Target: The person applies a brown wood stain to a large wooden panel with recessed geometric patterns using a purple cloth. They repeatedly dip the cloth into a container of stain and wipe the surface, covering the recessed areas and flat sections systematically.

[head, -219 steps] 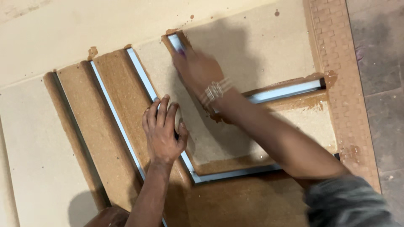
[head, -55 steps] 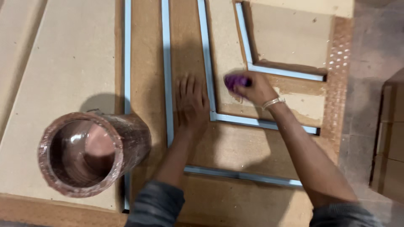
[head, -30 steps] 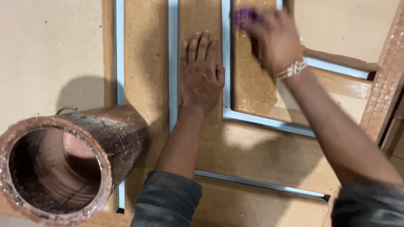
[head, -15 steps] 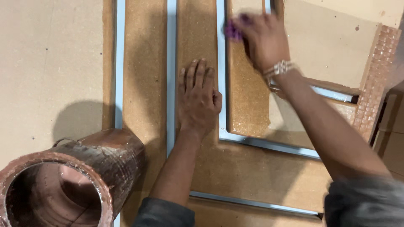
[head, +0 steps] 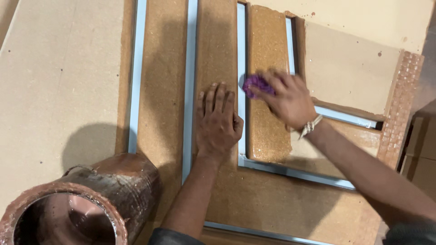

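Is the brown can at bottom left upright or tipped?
Upright: the brown can shows its round open mouth to the downward-looking camera, standing on the board.

A crumpled purple rag (head: 255, 84) sits on the brown board (head: 218, 54), against its pale-blue groove (head: 241, 45).

I see a woodworking workshop: a big fibreboard panel (head: 59, 77) with routed grooves, pale blue strips (head: 190, 90) set in them, and a glue-stained pot (head: 77, 204).

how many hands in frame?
2. Left hand lies flat on the brown board; right hand presses a purple cloth beside it. None seem hidden.
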